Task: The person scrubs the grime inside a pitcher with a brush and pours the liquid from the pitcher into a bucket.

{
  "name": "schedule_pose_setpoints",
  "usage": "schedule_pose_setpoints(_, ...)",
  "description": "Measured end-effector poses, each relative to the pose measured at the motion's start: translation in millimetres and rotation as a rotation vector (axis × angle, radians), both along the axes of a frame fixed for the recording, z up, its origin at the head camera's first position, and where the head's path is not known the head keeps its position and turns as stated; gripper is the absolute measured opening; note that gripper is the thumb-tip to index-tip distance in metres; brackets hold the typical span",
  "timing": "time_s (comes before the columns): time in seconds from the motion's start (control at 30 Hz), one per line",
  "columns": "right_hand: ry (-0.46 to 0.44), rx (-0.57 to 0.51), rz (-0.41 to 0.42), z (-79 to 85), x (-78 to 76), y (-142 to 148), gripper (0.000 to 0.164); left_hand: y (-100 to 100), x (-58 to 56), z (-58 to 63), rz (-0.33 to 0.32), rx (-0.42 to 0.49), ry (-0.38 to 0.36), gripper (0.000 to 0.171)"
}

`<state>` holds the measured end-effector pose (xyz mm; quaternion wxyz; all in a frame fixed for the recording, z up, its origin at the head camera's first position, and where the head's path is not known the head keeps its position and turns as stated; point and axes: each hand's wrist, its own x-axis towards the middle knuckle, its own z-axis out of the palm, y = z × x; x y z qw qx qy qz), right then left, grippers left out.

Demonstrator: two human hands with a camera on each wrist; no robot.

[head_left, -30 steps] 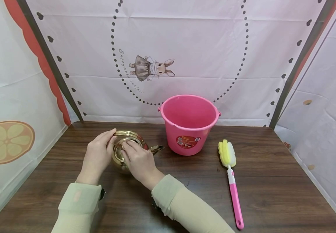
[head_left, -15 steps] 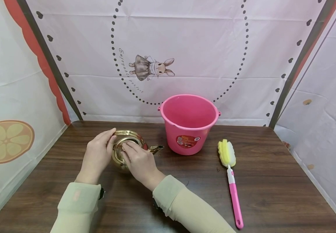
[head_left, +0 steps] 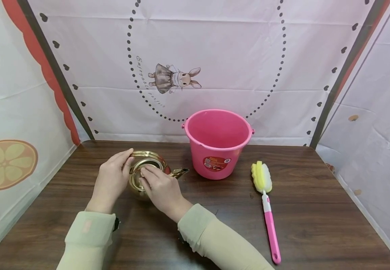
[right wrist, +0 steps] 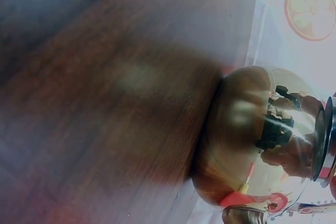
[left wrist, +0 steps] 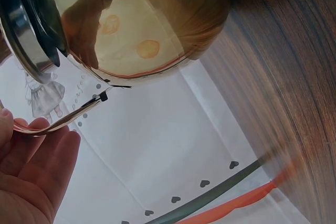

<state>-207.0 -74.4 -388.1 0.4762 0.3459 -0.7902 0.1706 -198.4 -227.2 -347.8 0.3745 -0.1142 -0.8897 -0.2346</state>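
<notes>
A shiny gold kettle (left wrist: 147, 30) stands on the table, its short spout (head_left: 180, 172) pointing right. My left hand (head_left: 112, 179) holds the kettle's arched handle (left wrist: 65, 121), with fingers beneath it and thumb on top in the left wrist view. From the right, my right hand (head_left: 164, 190) reaches over the kettle's top, fingertips pinching the round lid (left wrist: 26, 35) at its middle. The fingers hide the lid's knob. In the right wrist view the kettle's polished side mirrors the hands, and the lid's edge (right wrist: 331, 135) shows at the far right.
Behind and right of the kettle stands a pink bucket (head_left: 216, 163). A sponge brush (head_left: 262, 178) with yellow and white head and pink handle lies at the right. Printed white cloth (head_left: 235, 56) walls the back and sides of the dark wooden table (head_left: 316, 210).
The right fingertips have shifted slightly on the kettle's top, toward the near left. The left hand stays on the handle, and the head view has turned a little.
</notes>
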Motion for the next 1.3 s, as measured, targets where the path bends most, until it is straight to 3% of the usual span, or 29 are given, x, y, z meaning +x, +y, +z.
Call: schedule_pose_setpoints(1.3,0.055,-0.016,0.089,-5.4,4.4,11.2,0.022,-0.7,1.1,1.7,-0.004,-0.008,0.016,0.027)
